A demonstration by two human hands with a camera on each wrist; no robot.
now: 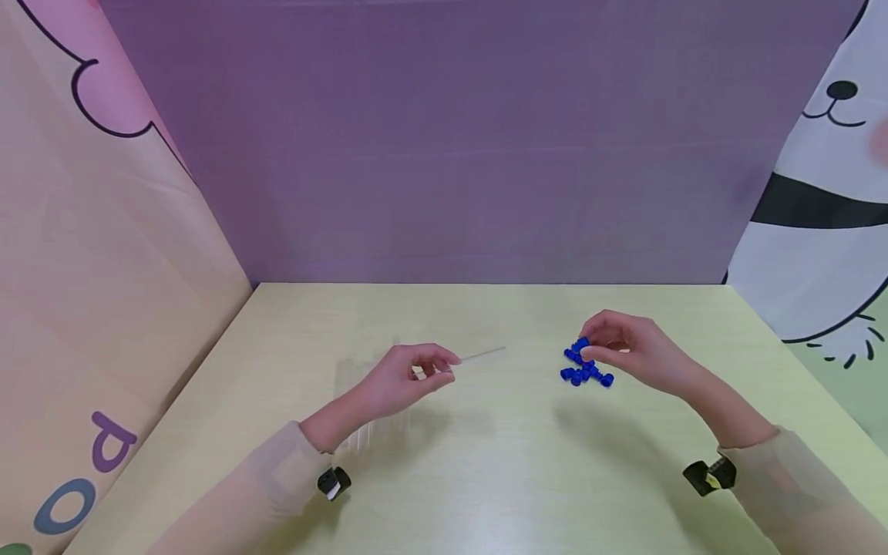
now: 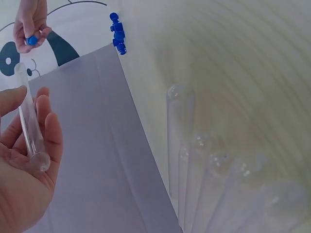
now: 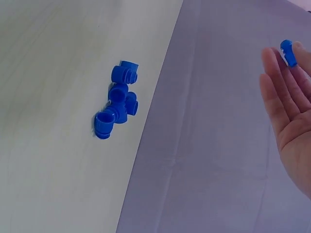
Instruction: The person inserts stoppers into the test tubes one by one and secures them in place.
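Between thumb and fingers, my left hand (image 1: 409, 378) holds a clear test tube (image 2: 31, 119) above the table. In the head view the tube points to the right, away from the palm. My right hand (image 1: 641, 351) pinches a small blue stopper (image 3: 288, 53) between thumb and fingertips. It hovers over a loose cluster of blue stoppers (image 3: 116, 99) lying on the table. Several more clear test tubes (image 2: 194, 170) lie side by side on the table beneath my left hand, partly hidden by it in the head view. The held tube and the held stopper are apart.
The pale wooden table (image 1: 499, 478) reaches back to a purple backdrop (image 1: 472, 146). A pale printed cloth (image 1: 125, 270) borders the left side, and a panel with a cartoon bear (image 1: 825, 254) borders the right.
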